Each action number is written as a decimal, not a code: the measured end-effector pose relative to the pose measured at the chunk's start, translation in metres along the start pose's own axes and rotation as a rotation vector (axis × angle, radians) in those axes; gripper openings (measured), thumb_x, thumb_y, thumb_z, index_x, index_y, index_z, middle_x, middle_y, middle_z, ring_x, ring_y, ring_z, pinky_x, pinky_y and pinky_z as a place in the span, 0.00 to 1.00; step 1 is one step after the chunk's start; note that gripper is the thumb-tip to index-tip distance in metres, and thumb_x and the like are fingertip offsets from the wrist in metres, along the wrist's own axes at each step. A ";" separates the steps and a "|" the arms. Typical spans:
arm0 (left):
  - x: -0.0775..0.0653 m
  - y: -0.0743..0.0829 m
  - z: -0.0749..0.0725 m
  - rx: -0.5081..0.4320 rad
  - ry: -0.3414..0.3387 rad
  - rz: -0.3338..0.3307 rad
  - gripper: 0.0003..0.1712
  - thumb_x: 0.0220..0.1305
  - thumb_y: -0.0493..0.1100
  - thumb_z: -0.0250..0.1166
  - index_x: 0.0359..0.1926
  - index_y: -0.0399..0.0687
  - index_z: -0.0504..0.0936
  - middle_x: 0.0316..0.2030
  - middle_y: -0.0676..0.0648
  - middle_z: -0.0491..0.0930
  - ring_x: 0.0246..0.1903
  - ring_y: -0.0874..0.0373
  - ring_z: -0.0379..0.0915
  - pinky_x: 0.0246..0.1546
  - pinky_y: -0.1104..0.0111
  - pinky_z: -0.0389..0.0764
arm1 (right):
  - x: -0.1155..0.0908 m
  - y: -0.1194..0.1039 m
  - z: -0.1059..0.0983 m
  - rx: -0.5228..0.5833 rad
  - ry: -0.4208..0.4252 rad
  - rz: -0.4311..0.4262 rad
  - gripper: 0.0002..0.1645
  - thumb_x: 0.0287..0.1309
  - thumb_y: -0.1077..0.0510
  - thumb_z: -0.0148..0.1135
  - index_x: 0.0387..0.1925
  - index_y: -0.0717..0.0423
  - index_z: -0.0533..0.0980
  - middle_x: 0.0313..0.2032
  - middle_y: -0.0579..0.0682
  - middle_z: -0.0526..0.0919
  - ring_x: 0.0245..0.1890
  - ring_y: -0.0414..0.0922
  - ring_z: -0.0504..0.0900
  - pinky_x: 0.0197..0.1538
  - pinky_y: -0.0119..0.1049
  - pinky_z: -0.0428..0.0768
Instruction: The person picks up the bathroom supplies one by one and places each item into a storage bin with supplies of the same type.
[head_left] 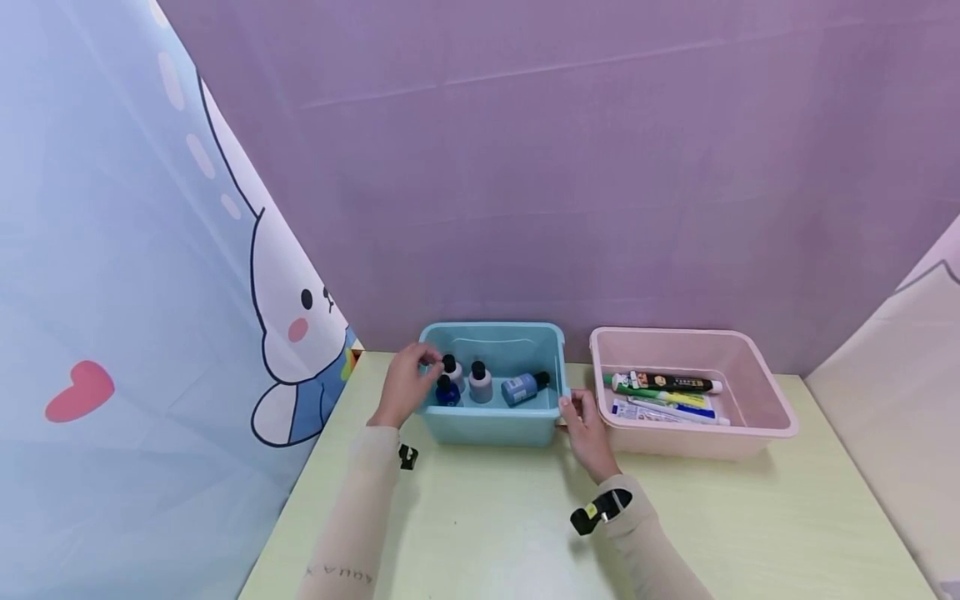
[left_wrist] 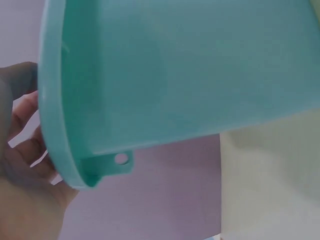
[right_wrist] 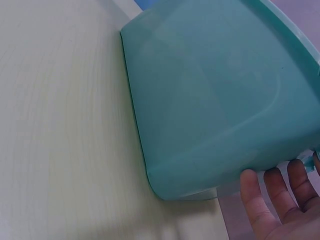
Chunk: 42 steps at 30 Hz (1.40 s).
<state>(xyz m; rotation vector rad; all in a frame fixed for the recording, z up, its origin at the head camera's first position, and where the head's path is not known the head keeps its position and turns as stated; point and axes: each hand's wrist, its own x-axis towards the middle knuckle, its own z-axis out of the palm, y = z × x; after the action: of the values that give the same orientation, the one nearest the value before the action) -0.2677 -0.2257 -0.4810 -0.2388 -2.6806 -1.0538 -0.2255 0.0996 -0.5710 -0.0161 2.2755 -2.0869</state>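
A blue plastic basket (head_left: 487, 429) stands on the table. Inside, toward its left, are a dark blue bottle (head_left: 447, 394) and two pale bottles with black caps, one in the middle (head_left: 480, 386) and one beside the fingers (head_left: 453, 372). A blue bottle (head_left: 520, 389) lies on its side at the right. My left hand (head_left: 408, 383) reaches over the left rim, fingers loosely bent above the bottles; no held thing shows. My right hand (head_left: 588, 433) holds the basket's front right corner, thumb at the rim and fingers (right_wrist: 255, 197) against the side wall.
Right of the blue basket stands a pink basket (head_left: 697, 446) with a black-and-white marker (head_left: 667, 382) and several other pens and tubes. Both baskets are on a pale table (head_left: 480, 517), close to a purple cloth backdrop (head_left: 525, 208). A printed cloth (head_left: 172, 292) hangs at left.
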 end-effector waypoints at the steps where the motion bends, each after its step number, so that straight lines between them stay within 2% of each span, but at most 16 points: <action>1: -0.003 0.000 0.001 -0.004 0.017 0.000 0.08 0.69 0.43 0.67 0.47 0.46 0.83 0.46 0.46 0.81 0.50 0.44 0.77 0.55 0.53 0.79 | 0.000 0.001 0.000 -0.002 0.001 0.002 0.25 0.80 0.44 0.46 0.65 0.57 0.63 0.57 0.57 0.70 0.55 0.50 0.73 0.62 0.53 0.81; 5: -0.014 -0.003 0.007 0.032 0.074 0.003 0.09 0.69 0.43 0.67 0.48 0.46 0.83 0.51 0.44 0.78 0.55 0.44 0.73 0.59 0.50 0.77 | 0.002 0.000 -0.001 -0.007 -0.001 0.010 0.25 0.80 0.47 0.45 0.66 0.58 0.62 0.58 0.58 0.70 0.55 0.49 0.73 0.60 0.49 0.83; 10: -0.029 -0.005 0.016 0.081 0.124 -0.041 0.09 0.69 0.44 0.68 0.47 0.48 0.83 0.54 0.43 0.74 0.56 0.46 0.67 0.55 0.49 0.79 | 0.001 -0.001 -0.002 -0.009 0.003 0.007 0.25 0.80 0.46 0.45 0.66 0.58 0.62 0.58 0.58 0.70 0.56 0.49 0.73 0.61 0.50 0.82; 16: -0.040 -0.006 0.025 0.059 0.177 -0.123 0.12 0.70 0.48 0.67 0.50 0.50 0.82 0.58 0.44 0.70 0.56 0.47 0.64 0.52 0.49 0.80 | 0.000 -0.002 -0.002 0.005 0.005 -0.007 0.26 0.80 0.44 0.46 0.66 0.57 0.63 0.57 0.58 0.70 0.56 0.50 0.72 0.63 0.54 0.80; 27: -0.057 -0.006 0.039 0.024 0.282 -0.162 0.22 0.73 0.53 0.62 0.60 0.47 0.79 0.61 0.42 0.67 0.57 0.46 0.66 0.50 0.48 0.81 | -0.001 0.000 -0.005 0.001 0.019 -0.018 0.27 0.79 0.42 0.46 0.65 0.56 0.63 0.57 0.58 0.70 0.56 0.50 0.72 0.63 0.57 0.80; 33: -0.065 -0.006 0.046 -0.003 0.302 -0.216 0.28 0.76 0.56 0.57 0.67 0.46 0.73 0.61 0.40 0.67 0.58 0.46 0.64 0.46 0.48 0.80 | -0.003 0.001 -0.006 -0.007 0.015 -0.009 0.32 0.77 0.38 0.47 0.67 0.56 0.64 0.59 0.61 0.71 0.59 0.55 0.73 0.65 0.57 0.78; 38: -0.066 -0.007 0.048 -0.003 0.297 -0.224 0.33 0.77 0.61 0.53 0.72 0.47 0.67 0.64 0.40 0.65 0.59 0.45 0.63 0.52 0.45 0.79 | -0.006 0.002 -0.008 -0.096 0.017 -0.005 0.36 0.76 0.32 0.43 0.67 0.55 0.66 0.59 0.60 0.75 0.61 0.57 0.76 0.65 0.56 0.78; 42: -0.068 -0.008 0.047 -0.005 0.286 -0.247 0.36 0.77 0.63 0.52 0.74 0.47 0.64 0.65 0.40 0.64 0.60 0.44 0.63 0.57 0.43 0.77 | -0.013 0.005 -0.014 -0.152 0.003 -0.024 0.34 0.77 0.34 0.41 0.65 0.56 0.69 0.57 0.60 0.78 0.59 0.57 0.77 0.63 0.56 0.79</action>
<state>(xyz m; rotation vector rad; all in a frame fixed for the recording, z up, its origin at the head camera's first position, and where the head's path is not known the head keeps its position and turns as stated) -0.2129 -0.2030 -0.5392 0.2318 -2.4901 -1.0696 -0.2126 0.1142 -0.5747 -0.0463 2.4425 -1.9201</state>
